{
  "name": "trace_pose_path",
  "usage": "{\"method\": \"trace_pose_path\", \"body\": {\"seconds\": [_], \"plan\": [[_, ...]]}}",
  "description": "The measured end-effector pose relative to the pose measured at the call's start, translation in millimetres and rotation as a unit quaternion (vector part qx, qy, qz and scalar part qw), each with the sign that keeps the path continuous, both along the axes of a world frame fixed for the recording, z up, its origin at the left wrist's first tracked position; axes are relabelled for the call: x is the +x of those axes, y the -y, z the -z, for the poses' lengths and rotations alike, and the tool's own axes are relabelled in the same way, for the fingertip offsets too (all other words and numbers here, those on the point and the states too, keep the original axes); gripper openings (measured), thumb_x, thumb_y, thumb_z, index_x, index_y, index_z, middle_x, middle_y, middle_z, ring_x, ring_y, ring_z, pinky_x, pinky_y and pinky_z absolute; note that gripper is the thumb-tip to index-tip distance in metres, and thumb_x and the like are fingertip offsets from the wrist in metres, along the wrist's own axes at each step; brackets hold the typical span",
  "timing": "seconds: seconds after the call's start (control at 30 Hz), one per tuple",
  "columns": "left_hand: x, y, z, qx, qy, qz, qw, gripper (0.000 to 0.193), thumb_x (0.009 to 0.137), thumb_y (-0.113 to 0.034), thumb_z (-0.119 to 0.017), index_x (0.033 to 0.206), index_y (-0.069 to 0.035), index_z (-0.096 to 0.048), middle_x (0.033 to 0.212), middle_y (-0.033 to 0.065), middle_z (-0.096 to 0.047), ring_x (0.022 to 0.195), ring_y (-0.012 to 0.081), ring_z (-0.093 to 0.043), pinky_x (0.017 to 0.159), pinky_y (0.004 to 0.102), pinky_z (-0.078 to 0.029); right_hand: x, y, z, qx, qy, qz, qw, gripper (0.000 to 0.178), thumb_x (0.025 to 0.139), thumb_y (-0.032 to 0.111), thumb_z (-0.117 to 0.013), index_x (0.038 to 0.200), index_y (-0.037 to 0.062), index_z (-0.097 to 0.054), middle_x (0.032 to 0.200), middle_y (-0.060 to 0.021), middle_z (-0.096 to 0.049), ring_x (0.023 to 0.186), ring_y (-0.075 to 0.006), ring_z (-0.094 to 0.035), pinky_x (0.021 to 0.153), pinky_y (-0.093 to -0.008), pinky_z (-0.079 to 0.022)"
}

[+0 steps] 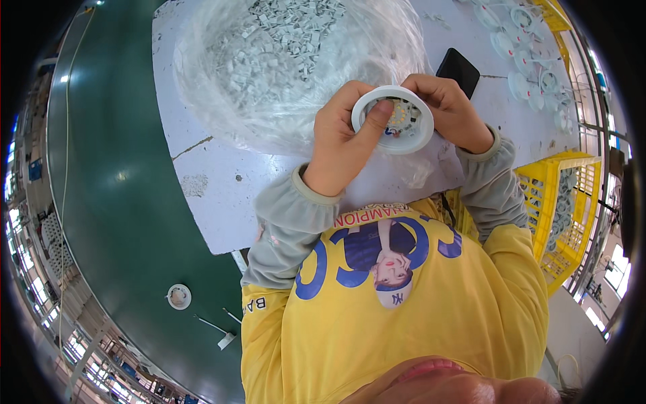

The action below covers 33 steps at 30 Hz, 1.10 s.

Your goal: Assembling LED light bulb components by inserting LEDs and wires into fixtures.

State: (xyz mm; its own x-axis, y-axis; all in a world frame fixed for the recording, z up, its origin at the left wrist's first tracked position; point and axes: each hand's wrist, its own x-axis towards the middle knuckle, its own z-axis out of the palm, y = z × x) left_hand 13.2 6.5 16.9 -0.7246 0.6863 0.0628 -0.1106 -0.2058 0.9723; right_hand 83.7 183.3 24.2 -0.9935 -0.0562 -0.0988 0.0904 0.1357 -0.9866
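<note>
Over the table's near edge, both my hands hold a round white LED downlight (424, 135) with its open face up. Inside its ring lies a circuit board with a cluster of small yellow LEDs. My left hand (343, 138) grips the left side, its thumb pressing over the rim onto the board and its fingers hidden behind. At the upper right of the ring, my right hand (451, 111) is closed with bent fingers; its fingertips are partly hidden by the ring. Just beyond my hands sits a large clear plastic bag (222, 111) full of small grey-white clip-like pieces (289, 47).
On the white table (208, 202), a black phone (459, 72) lies beyond my right hand. Several white lamps (521, 60) spread over the far right. A yellow crate (572, 222) of parts stands right. Left runs a green belt (114, 182) carrying a round white part (179, 296).
</note>
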Motion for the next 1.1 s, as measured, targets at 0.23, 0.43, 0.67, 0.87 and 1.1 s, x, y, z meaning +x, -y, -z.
{"method": "trace_pose_path", "body": {"seconds": [0.23, 0.43, 0.67, 0.87, 1.1], "plan": [[2, -2, -2, 0.022, 0.010, -0.021, 0.999, 0.012, 0.085, -0.012, -0.058, 0.089, 0.000, -0.056, 0.076, 0.0007, -0.058, 0.070, 0.0041, -0.050, 0.061, 0.0190, -0.042, 0, 1, -21, 0.062, -0.042, 0.035, 0.997, 0.013, 0.089, 0.013, -0.051, 0.093, 0.0012, -0.055, 0.069, 0.0049, -0.051, 0.059, 0.0004, -0.043, 0.051, -0.0152, -0.036], [1, -2, -1, 0.004, -0.012, 0.001, 1.000, 0.012, 0.084, -0.009, -0.058, 0.091, 0.000, -0.056, 0.076, 0.0007, -0.059, 0.069, 0.0040, -0.050, 0.060, 0.0191, -0.042, -3, -5, -20, 0.097, -0.076, 0.020, 0.992, 0.013, 0.088, 0.013, -0.053, 0.090, 0.0004, -0.057, 0.069, 0.0043, -0.052, 0.058, 0.0005, -0.043, 0.049, -0.0148, -0.035], [0, -1, -1, -0.004, -0.002, 0.031, 1.000, 0.014, 0.085, -0.011, -0.057, 0.094, -0.001, -0.057, 0.082, 0.0009, -0.060, 0.073, 0.0045, -0.052, 0.064, 0.0191, -0.043, -3, -6, -19, 0.110, -0.085, 0.009, 0.990, 0.013, 0.087, 0.012, -0.054, 0.087, -0.0011, -0.058, 0.066, 0.0030, -0.052, 0.053, 0.0003, -0.043, 0.046, -0.0142, -0.034], [3, -3, -1, 0.011, -0.004, 0.003, 1.000, 0.011, 0.083, -0.009, -0.058, 0.091, -0.001, -0.056, 0.077, 0.0013, -0.059, 0.069, 0.0049, -0.053, 0.060, 0.0202, -0.044, -2, -6, -35, 0.107, -0.040, -0.009, 0.993, 0.013, 0.086, 0.012, -0.055, 0.086, -0.0013, -0.059, 0.064, 0.0023, -0.054, 0.051, -0.0005, -0.045, 0.045, -0.0141, -0.036], [-1, 2, -4, -0.007, -0.046, 0.038, 0.998, 0.013, 0.084, -0.011, -0.059, 0.092, -0.001, -0.057, 0.076, 0.0023, -0.060, 0.070, 0.0060, -0.053, 0.061, 0.0205, -0.044, -7, -12, -25, 0.045, -0.061, -0.080, 0.994, 0.015, 0.088, 0.011, -0.052, 0.089, -0.0024, -0.058, 0.068, 0.0010, -0.056, 0.052, -0.0019, -0.048, 0.046, -0.0164, -0.040]]}}
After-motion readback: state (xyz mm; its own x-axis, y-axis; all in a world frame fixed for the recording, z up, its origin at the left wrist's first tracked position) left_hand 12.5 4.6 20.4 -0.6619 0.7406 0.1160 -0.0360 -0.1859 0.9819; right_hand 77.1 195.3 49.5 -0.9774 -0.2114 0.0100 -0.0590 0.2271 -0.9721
